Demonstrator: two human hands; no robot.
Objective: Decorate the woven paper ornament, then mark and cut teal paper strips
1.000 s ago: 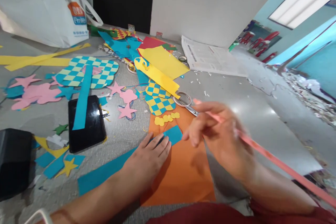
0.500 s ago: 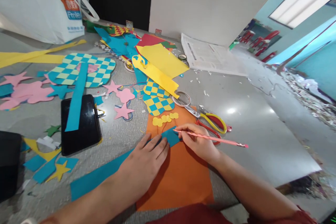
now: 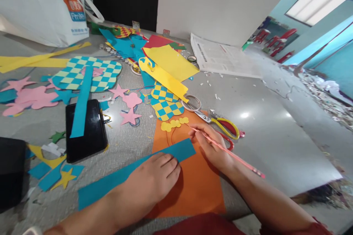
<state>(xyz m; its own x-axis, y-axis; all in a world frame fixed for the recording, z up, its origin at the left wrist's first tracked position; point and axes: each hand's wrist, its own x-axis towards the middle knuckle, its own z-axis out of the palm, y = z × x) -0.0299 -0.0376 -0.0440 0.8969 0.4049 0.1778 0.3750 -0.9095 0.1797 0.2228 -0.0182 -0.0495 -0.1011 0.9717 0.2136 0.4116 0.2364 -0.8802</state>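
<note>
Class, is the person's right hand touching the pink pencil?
Touching: the head view shows the right hand gripping the pink pencil near its pointed end.

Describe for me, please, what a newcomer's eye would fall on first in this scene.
Probably the orange sheet in the near middle, with a long blue strip lying partly across it, partly covered by the left hand. Just beyond the strip's right end, the right hand holds a pink pencil. The large checkered cutout, farther back on the left, also stands out.
</note>
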